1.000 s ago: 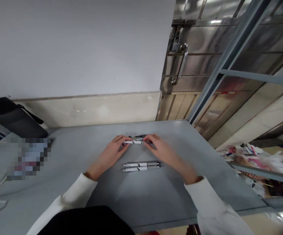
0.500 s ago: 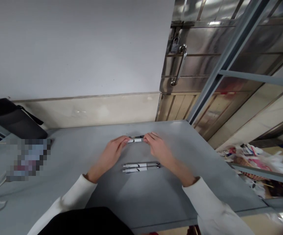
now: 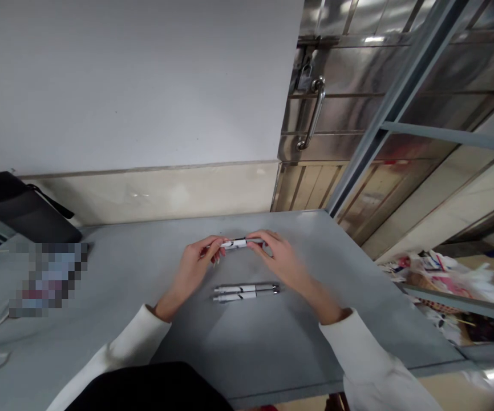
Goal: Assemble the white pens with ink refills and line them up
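At the back of the grey table, a white-and-black pen (image 3: 235, 244) lies crosswise between my two hands. My left hand (image 3: 195, 264) pinches its left end between thumb and fingers. At the other end, the fingers and thumb of my right hand (image 3: 279, 260) close around the pen. A thin dark line shows just behind its barrel; I cannot tell whether that is a second pen. Closer to me, two similar white pens (image 3: 247, 292) lie side by side on the tabletop, their silvery ends toward the right. Neither hand touches them.
The grey table (image 3: 114, 274) ends at a pale wall. A black case (image 3: 28, 208) stands at the back left, with a pixelated item (image 3: 54, 279) before it. Metal shelf posts (image 3: 358, 165) rise at the right, beside plastic bags (image 3: 452, 277) and a locked metal door (image 3: 341, 74).
My right hand's fingers have opened out a little along the pen, and its right end now shows between them. My left fingers have shifted their grip. The two lying pens have stayed put.
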Demonstrator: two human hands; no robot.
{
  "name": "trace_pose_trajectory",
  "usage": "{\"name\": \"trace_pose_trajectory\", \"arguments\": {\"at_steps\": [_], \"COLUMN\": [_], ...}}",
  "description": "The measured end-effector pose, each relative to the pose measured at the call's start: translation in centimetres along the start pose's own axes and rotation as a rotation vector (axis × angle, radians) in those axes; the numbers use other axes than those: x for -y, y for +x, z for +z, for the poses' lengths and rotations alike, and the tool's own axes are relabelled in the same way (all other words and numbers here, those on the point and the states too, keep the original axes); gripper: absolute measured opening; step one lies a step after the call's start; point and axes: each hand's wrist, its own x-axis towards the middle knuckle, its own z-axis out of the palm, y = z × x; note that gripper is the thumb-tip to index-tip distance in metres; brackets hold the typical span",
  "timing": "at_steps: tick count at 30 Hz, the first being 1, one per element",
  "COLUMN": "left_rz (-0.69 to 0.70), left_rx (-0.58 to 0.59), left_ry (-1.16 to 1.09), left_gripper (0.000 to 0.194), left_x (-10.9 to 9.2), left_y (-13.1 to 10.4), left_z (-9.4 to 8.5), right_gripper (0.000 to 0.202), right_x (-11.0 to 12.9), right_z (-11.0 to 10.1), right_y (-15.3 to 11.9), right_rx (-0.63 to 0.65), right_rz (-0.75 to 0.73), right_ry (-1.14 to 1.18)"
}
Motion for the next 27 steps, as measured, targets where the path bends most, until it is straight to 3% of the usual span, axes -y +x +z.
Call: {"name": "trace_pose_trajectory", "arguments": {"at_steps": [11, 17, 22, 27], "left_rz": [-0.027, -0.029, -0.022, -0.005], "left_rx": [0.050, 0.018, 0.012, 0.012], "left_ry": [-0.096, -0.023, 0.000, 0.016], "left_gripper": [0.037, 0.035, 0.036, 0.034], "left_x": [0.63, 0.15, -0.06, 0.27], "left_y": [-0.06, -0.16, -0.24, -0.36], "left_z": [0.35, 0.35, 0.31, 0.33], "right_gripper": [0.011, 0.013, 0.010, 0.017], "right_x": [0.07, 0.08, -0.10, -0.02], "right_z": [0.04, -0.03, 0.06, 0.10], "right_y": [0.00, 0.04, 0.11, 0.11], "right_rx": [-0.071, -0.048, -0.095, -0.034], "right_rz": [-0.060, 0.022, -0.064, 0.081], "right_ry": [0.153, 0.171, 0.196, 0.288]}}
